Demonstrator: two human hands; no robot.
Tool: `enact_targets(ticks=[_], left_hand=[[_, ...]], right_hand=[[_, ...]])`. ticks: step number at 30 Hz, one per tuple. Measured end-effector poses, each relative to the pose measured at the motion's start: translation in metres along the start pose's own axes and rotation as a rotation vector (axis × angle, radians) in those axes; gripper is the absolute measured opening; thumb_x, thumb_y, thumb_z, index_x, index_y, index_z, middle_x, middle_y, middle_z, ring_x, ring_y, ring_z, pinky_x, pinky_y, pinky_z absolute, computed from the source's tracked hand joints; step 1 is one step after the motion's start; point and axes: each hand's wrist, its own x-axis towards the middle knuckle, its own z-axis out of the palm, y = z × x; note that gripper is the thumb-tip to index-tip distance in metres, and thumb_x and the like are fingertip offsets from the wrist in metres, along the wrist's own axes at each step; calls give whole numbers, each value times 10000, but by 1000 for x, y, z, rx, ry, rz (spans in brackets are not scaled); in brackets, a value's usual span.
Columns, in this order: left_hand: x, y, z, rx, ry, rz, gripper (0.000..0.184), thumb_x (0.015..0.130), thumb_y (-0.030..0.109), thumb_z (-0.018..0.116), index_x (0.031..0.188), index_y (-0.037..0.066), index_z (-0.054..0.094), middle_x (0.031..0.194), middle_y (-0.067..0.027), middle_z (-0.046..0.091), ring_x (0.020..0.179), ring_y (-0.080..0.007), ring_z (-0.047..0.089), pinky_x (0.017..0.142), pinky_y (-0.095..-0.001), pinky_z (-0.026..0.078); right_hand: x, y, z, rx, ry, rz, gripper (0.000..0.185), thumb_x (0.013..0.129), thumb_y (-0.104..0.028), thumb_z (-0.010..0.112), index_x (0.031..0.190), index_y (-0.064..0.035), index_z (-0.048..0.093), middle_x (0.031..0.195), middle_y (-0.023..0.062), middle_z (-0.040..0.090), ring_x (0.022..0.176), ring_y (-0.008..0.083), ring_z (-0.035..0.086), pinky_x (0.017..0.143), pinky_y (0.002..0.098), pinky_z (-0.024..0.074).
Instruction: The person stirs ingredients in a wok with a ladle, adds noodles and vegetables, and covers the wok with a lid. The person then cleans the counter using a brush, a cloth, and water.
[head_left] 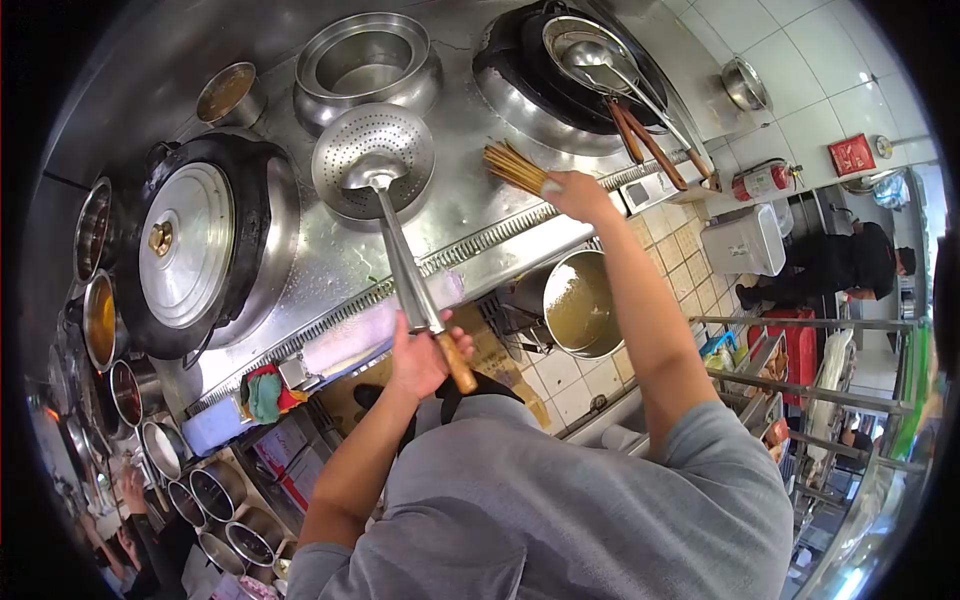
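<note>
My left hand, palm turned up, has its fingers round the handles of a perforated skimmer and a ladle. The ladle's bowl rests in the skimmer's dish, over the steel counter, and a wooden handle end sticks out past my palm. In my right hand is a bamboo wok brush, a bundle of thin strips, gripped at one end. The bristles point left above the counter, short of the black wok. My fingers partly hide the brush's gripped end.
A lidded wok and a steel pot stand on the counter. Across the right wok lie a strainer and another ladle. Below the edge stands a bucket of cloudy liquid. A co-worker is at far right.
</note>
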Motion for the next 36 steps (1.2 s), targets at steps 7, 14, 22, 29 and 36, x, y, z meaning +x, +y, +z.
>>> enact_targets(ticks=[7, 14, 22, 29, 36], left_hand=[[-38, 44, 9, -207, 222, 232, 488, 842, 593, 426, 1088, 180, 512, 1119, -72, 570, 750, -196, 553, 612, -321, 467], [-85, 128, 3, -124, 243, 232, 563, 878, 480, 457, 1202, 21, 422, 1072, -122, 582, 646, -126, 560, 506, -207, 502], [-94, 152, -14, 205, 268, 209, 638, 902, 562, 335, 1205, 14, 459, 992, -79, 604, 628, -105, 537, 499, -200, 482], [-97, 152, -7, 217, 359, 78, 565, 927, 561, 225, 1174, 107, 452, 1001, -75, 621, 632, -151, 553, 499, -277, 470], [-91, 157, -26, 285, 273, 59, 532, 917, 548, 307, 1139, 94, 476, 982, -100, 591, 682, -178, 506, 565, -306, 435]], right_hand=[[9, -122, 20, -227, -196, -403, 329, 793, -289, 538, 1045, -108, 648, 1051, 149, 625, 966, 309, 602, 810, 401, 496], [-36, -243, 74, -474, -278, -663, 182, 773, -126, 532, 869, -88, 682, 901, 130, 668, 851, 294, 650, 677, 388, 520], [-15, -128, 2, -812, -460, -388, 255, 749, -75, 587, 970, -195, 626, 937, 50, 647, 889, 245, 635, 697, 369, 526], [-1, -123, -32, -1062, -291, -213, 146, 780, -171, 578, 856, -162, 702, 921, 62, 677, 882, 210, 651, 685, 339, 515], [-51, -156, 29, -681, -225, -387, 212, 790, -135, 555, 951, -236, 648, 949, 77, 635, 899, 269, 619, 706, 406, 510]])
